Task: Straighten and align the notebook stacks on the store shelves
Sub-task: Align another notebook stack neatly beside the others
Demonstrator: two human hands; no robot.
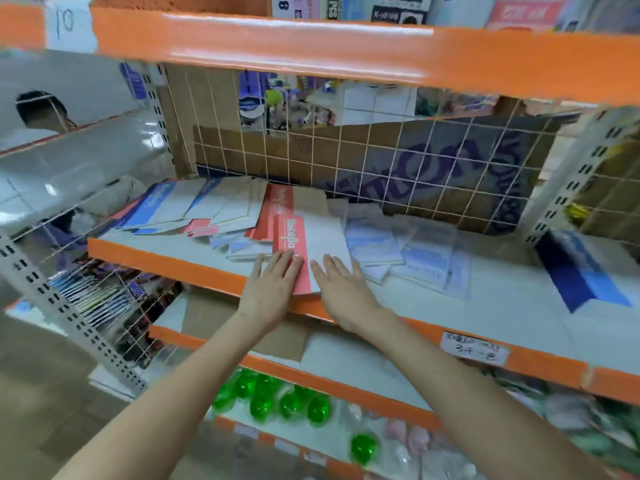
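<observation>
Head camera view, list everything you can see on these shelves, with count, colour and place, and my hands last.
Red and white notebook: one, front middle of the middle shelf, under both hands.
Blue and white notebooks: several, fanned untidily at the left back.
Pale blue notebooks: several, loose pile right of centre.
Dark blue notebook: one, far right.
Shelf edges: orange, several levels.
Wire grid: white, back of the shelf, cardboard behind.
Green packets: several, lower shelf.
Price label: one, white, on the shelf edge at right.
Left hand: flat on the notebook's red band.
Right hand: flat on its white part.
</observation>
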